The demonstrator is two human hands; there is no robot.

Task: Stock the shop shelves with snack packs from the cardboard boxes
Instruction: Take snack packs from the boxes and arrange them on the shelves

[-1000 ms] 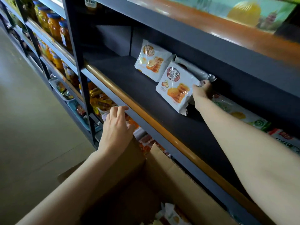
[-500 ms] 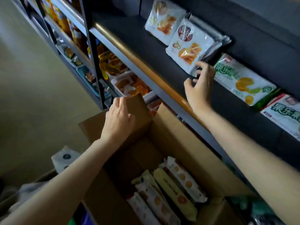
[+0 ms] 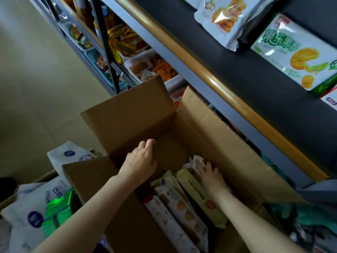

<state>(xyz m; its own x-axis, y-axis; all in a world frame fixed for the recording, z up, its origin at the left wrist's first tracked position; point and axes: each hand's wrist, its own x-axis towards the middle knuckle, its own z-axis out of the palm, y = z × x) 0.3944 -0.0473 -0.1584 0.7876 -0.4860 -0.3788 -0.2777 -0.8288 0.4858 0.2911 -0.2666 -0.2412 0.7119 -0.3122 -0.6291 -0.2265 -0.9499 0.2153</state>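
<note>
Cardboard, brown and matte with corrugated cut edges, formed the open box (image 3: 209, 125), whose flaps stood raised beside the shelf (image 3: 264, 70). Long, narrow snack packs (image 3: 175, 207) of glossy film, white and pale yellow and printed with round biscuits, were packed side by side on edge in the box. The right hand (image 3: 211, 177) was laid flat on the tops of the far packs, its fingers straight and slightly spread; whether a pack was pinched could not be told. The left hand (image 3: 141, 160) was held inside the box near the far flap, its fingers loosely curled and close together, with nothing seen in them. On the dark, flat shelf, edged by a rounded wood-toned rail (image 3: 200, 64), shiny pillow-shaped bags (image 3: 295, 52) were lain flat. White crinkled bags (image 3: 38, 199) were heaped left of the box.
</note>
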